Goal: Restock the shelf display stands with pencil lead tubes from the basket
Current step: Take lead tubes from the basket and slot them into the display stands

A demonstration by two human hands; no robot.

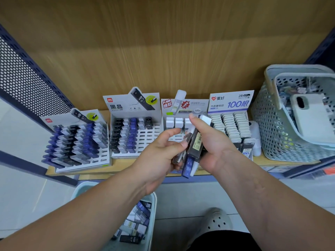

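While right hand [214, 142] grips, tubes [194, 144] point toward shelf [126, 164].

"HB 07" on tube [188, 165] (blue)

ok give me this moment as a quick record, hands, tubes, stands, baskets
right hand: grips a bundle of lead tubes, thumb up
left hand: fingers curled on the bundle's left edge
second stand: empty slots on its right side
far-right stand: rows look full
floor basket: below the hands, more tubes inside
shelf basket: perforated, right of the stands
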